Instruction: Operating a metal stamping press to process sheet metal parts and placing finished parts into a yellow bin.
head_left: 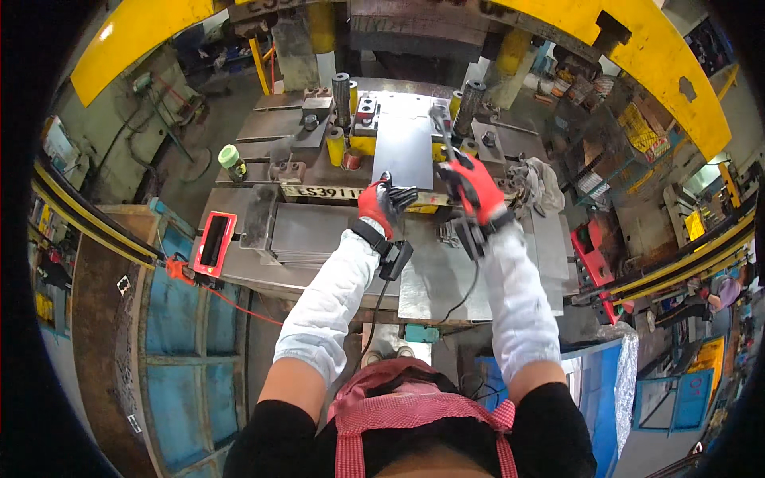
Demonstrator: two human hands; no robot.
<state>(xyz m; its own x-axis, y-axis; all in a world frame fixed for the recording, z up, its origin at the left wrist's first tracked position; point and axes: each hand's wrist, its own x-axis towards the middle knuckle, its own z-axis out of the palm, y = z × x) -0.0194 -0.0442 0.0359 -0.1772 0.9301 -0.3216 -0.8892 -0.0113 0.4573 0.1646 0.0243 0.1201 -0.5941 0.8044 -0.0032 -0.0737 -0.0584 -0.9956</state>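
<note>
My left hand [386,202], in a red and black glove, is at the near edge of a flat metal sheet [404,151]. Its fingers stretch to the right, and nothing shows in them. The sheet lies in a die between two dark ribbed guide posts [342,99]. To the right, my right hand [475,190], gloved alike, is closed around a thin stick-like tool [444,130] with a bent upper end. This tool points away over the die, by the sheet's right edge; its exact kind is unclear. Both forearms wear white sleeves, with cabled dark devices at the wrists.
Stacked metal sheets [311,233] lie left of my hands, near a red-framed tray [215,243] and a green-capped bottle [232,162]. A grey rag [542,187] hangs at the right. Yellow press guarding [637,64] arches overhead. A cable [470,291] trails from my right wrist.
</note>
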